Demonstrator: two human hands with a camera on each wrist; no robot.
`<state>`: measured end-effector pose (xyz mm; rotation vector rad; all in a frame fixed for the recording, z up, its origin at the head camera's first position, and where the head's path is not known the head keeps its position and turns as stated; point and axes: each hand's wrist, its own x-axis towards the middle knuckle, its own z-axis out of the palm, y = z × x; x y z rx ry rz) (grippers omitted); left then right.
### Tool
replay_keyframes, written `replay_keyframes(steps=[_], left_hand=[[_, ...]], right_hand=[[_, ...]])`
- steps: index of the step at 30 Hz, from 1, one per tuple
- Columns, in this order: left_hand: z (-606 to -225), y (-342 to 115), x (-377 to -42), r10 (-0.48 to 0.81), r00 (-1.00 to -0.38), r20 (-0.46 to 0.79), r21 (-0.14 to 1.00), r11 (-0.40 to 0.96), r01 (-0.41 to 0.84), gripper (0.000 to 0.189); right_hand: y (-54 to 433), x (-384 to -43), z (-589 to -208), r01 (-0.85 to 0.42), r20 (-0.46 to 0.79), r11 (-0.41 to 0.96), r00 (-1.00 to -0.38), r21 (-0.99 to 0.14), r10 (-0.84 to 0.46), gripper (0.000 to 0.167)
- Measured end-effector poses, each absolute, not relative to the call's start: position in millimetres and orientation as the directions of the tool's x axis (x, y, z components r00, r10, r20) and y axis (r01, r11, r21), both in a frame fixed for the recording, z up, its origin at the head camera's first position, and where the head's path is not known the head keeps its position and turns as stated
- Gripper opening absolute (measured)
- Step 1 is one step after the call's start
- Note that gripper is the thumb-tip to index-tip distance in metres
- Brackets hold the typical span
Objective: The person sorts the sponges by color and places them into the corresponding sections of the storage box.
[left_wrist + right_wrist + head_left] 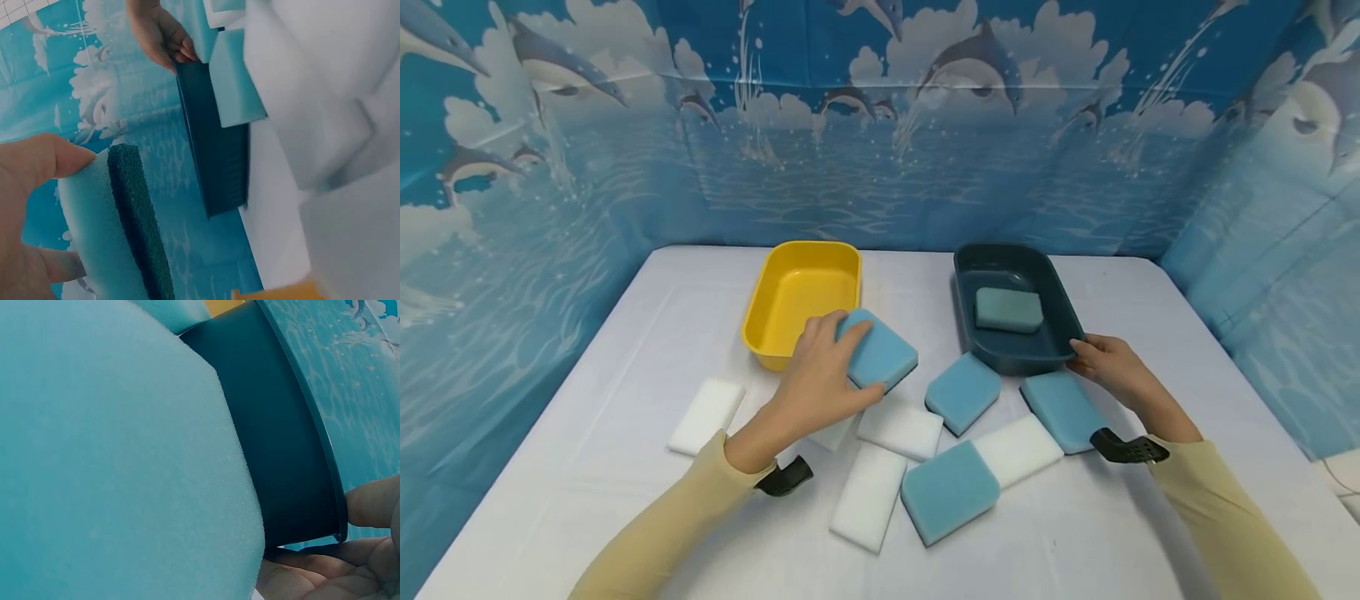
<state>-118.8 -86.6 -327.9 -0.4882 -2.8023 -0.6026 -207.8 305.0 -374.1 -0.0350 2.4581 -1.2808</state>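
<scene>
My left hand (823, 375) grips a blue sponge (882, 350) by its edges, held above the table between the two tubs. In the left wrist view this sponge (94, 219) shows a dark scouring layer on one face. With thumb and fingers, my right hand (1116, 371) holds the near right corner of a dark teal tub (1067, 312). Inside that tub lies one blue-green sponge (1009, 310). A blue sponge (1063, 410) lies just below the right hand, and it fills much of the right wrist view (125, 456).
A yellow tub (805, 292) stands at the back left with nothing seen in it. Two more blue sponges (962, 392) and several white sponges (868, 497) lie across the middle of the white table (700, 517). A dolphin-print curtain (880, 167) hangs behind.
</scene>
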Motion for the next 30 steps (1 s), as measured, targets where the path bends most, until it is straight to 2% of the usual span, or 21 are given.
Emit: replay_keyframes(steps=[9, 18, 30], left_hand=[[-313.9, -60.4, -133.1, 0.344, -0.900, 0.269, 0.359, 0.831, 0.425, 0.073], [-304.5, -33.7, -151.4, 0.401, -0.863, 0.308, 0.316, 0.812, 0.490, 0.070], [-307.6, -0.8, -179.5, 0.435, -0.851, 0.294, 0.326, 0.791, 0.517, 0.070]], right_hand=[[305.1, -208.6, -375.1, 0.159, -0.308, 0.574, -0.936, -0.803, -0.172, 0.067], [304.9, -208.4, -375.0, 0.147, -0.300, 0.584, -0.938, -0.798, -0.174, 0.067], [304.5, -208.5, -377.6, 0.144, -0.291, 0.586, -0.943, -0.797, -0.164, 0.067]])
